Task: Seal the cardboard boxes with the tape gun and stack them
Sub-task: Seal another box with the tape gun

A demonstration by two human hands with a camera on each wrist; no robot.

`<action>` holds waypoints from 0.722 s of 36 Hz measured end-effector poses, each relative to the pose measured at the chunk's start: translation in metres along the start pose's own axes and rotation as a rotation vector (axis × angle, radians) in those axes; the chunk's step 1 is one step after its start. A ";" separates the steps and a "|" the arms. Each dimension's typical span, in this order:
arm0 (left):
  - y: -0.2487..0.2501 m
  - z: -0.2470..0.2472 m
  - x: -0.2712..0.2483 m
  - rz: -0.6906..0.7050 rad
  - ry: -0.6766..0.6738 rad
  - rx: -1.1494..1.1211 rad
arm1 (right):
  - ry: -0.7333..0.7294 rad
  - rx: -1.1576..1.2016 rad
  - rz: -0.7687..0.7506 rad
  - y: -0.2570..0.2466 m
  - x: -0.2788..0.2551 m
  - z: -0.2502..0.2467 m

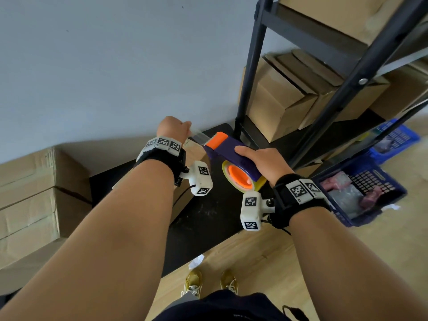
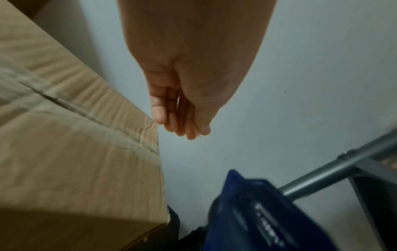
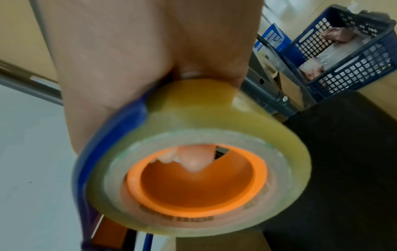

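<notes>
My right hand (image 1: 261,163) grips the tape gun (image 1: 227,149), a purple-blue body with an orange blade guard and a clear tape roll (image 1: 238,177) on an orange core. The roll (image 3: 214,135) fills the right wrist view, with fingertips showing through the core. My left hand (image 1: 172,127) is just left of the gun's mouth, and its fingers (image 2: 184,118) are bunched in a pinch. A blurred strip of clear tape (image 1: 199,136) runs from that pinch to the blade. A cardboard box (image 1: 194,156) sits below both hands; its closed flap seam and corner (image 2: 75,152) show beside the left fingers.
Large cardboard boxes (image 1: 34,193) are stacked at the left against the grey wall. A black metal shelf (image 1: 254,77) holding more boxes (image 1: 278,100) stands at the right. Blue plastic crates (image 1: 361,193) sit on the wood floor beside it. A black mat (image 1: 208,216) lies underfoot.
</notes>
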State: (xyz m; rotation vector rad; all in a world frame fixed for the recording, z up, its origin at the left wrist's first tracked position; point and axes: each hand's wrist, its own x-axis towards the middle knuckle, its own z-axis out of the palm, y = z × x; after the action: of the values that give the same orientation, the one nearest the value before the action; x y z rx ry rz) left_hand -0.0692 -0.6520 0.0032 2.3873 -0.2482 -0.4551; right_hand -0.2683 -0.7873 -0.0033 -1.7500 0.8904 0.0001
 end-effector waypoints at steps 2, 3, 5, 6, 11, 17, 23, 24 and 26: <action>-0.001 -0.001 0.003 -0.010 0.024 0.036 | -0.008 -0.007 0.009 0.001 -0.001 -0.001; -0.002 -0.002 0.004 -0.015 0.026 0.047 | -0.012 -0.009 0.012 0.001 -0.001 -0.002; -0.004 -0.004 0.006 -0.018 0.014 0.057 | -0.020 -0.013 0.012 0.001 -0.001 -0.004; -0.005 -0.006 0.007 -0.013 0.017 0.054 | -0.024 -0.017 0.010 0.001 0.000 -0.005; -0.009 -0.005 0.015 -0.003 -0.024 -0.093 | -0.028 -0.034 0.001 -0.001 0.001 -0.006; -0.008 -0.011 0.018 0.055 -0.104 0.014 | -0.049 -0.038 0.001 -0.007 0.005 -0.001; -0.011 -0.017 0.026 0.067 -0.029 0.165 | -0.047 -0.040 -0.003 -0.010 0.012 0.007; -0.010 -0.017 0.028 0.061 -0.017 0.170 | -0.043 -0.040 -0.003 -0.011 0.013 0.008; -0.011 -0.017 0.032 0.038 0.020 0.181 | -0.034 -0.048 -0.008 -0.012 0.015 0.007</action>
State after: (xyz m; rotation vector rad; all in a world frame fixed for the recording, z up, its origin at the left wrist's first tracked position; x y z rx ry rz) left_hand -0.0326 -0.6427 0.0000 2.5577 -0.3381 -0.4060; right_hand -0.2483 -0.7887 -0.0020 -1.7927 0.8653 0.0463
